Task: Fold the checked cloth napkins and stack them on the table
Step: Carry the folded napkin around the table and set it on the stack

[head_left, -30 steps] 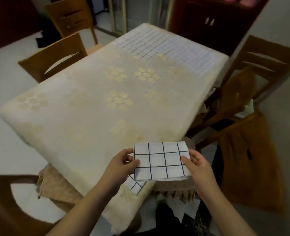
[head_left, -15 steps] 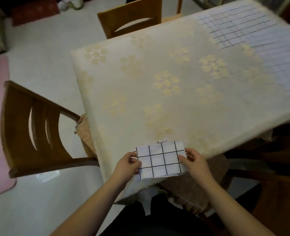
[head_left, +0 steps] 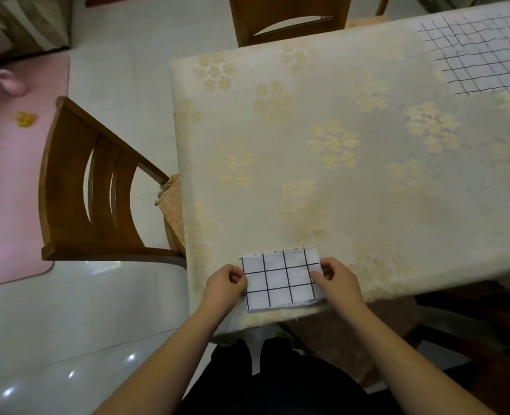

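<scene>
A folded white napkin with black checks (head_left: 282, 278) lies flat at the near edge of the table (head_left: 352, 181), which has a cream floral cover. My left hand (head_left: 225, 284) pinches the napkin's left edge. My right hand (head_left: 337, 278) pinches its right edge. Unfolded checked napkins (head_left: 481, 52) lie spread at the table's far right corner, partly cut off by the frame.
One wooden chair (head_left: 95, 190) stands at the table's left side, and another chair (head_left: 289, 19) at its far side. A pink mat (head_left: 11, 175) lies on the pale floor to the left. My dark-clothed legs are below the table edge.
My view has swung to the left and downward. The folded napkin has gone from being held up at the table's edge to resting flat on the table, both hands still on it.
</scene>
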`<state>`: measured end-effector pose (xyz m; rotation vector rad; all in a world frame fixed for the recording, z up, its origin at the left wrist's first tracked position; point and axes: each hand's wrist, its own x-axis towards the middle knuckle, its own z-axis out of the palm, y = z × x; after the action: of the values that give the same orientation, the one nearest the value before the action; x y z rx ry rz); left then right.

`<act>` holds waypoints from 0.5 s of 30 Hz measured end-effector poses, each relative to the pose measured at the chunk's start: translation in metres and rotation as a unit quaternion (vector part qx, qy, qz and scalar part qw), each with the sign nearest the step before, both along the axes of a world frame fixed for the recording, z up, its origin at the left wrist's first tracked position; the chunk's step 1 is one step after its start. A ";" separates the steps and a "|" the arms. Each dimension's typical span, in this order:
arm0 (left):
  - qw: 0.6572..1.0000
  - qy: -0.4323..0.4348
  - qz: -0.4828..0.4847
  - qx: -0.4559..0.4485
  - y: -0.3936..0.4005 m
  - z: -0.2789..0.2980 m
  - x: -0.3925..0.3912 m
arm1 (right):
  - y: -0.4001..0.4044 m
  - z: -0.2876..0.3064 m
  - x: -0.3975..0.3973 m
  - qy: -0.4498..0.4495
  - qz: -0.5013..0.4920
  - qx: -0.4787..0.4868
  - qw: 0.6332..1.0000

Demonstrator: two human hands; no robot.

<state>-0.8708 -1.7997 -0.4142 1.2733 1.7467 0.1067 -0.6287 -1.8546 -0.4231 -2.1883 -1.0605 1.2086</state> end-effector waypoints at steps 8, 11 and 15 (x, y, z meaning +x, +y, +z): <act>0.999 -0.009 0.022 0.036 -0.004 -0.003 0.002 | 0.001 -0.005 0.001 -0.016 0.029 0.002 0.999; 0.996 -0.021 0.047 0.076 -0.008 0.000 0.005 | -0.002 -0.005 0.001 -0.086 0.062 -0.006 0.994; 0.964 0.064 -0.082 0.245 -0.014 -0.003 0.012 | -0.005 0.001 0.001 -0.231 0.095 0.066 0.966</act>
<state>-0.8592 -1.8138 -0.4172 1.8131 1.7760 0.3872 -0.6280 -1.8599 -0.4221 -2.3629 -1.5161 0.6783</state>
